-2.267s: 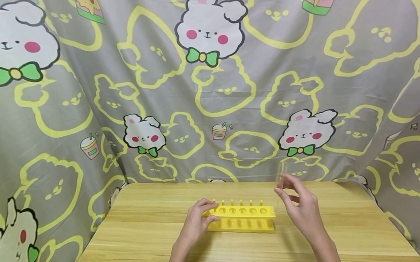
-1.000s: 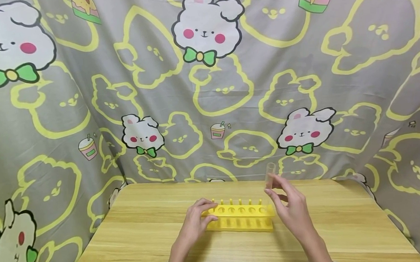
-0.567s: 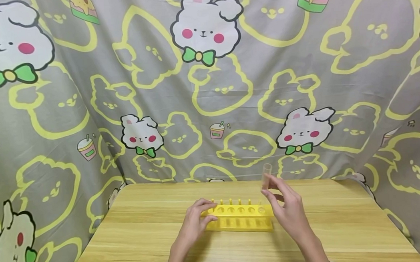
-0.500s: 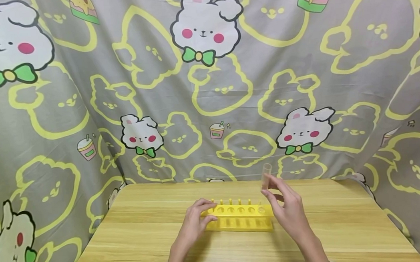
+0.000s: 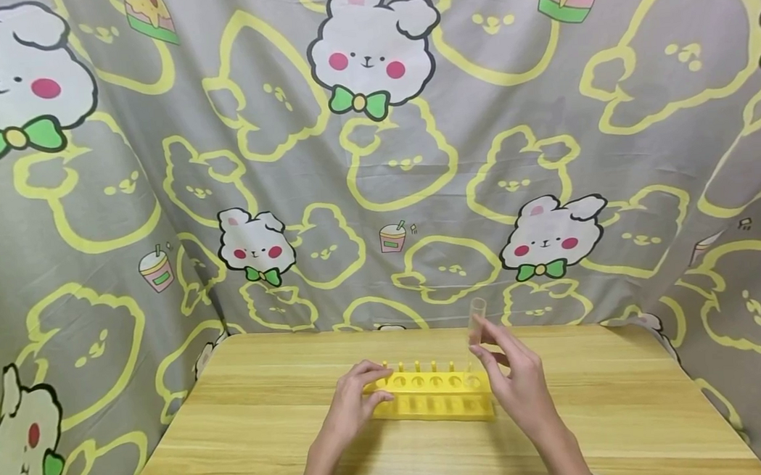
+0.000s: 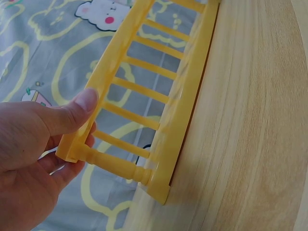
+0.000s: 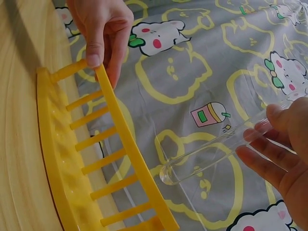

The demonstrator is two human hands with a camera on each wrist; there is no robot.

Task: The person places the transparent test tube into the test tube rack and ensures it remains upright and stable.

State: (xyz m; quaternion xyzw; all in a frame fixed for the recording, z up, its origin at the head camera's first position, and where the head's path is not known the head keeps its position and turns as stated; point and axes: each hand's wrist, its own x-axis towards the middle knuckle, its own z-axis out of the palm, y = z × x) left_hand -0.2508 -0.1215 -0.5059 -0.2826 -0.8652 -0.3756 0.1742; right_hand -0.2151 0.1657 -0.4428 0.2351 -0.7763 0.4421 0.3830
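Head view: rack (image 5: 433, 414) sits on the desk (image 5: 267, 419), long side roughly along the far edge, right end below the tube (image 5: 476, 320). Left hand (image 5: 356, 399) is at the rack's left end, grip pinching the top plate (image 5: 423, 392); left wrist view has the thumb on the plate and fingers on its other side. Looks like bracing.

Right hand (image 5: 518, 371) has the clear tube, grip pinching it between thumb and fingers, over the rack's right end. Tube is near upright, mouth up, top leaning slightly right. Right wrist view: its rounded bottom is just above the top plate, small gap, so apparently not in yet.

Step in hand, my read: lining the tube up with the end hole (image 5: 472, 382) on the right, in front of the row of pegs (image 5: 433, 366). Exact centring can't be told; clear wall blurs into the yellow.

Next move should call for taking out the lean, centring the bottom on the hole, then lowering straight down with the left grip steady. Right grip likely shouldn't let go until the bottom seats below. Main risk: the bottom catching the hole's rim and nudging the rack.
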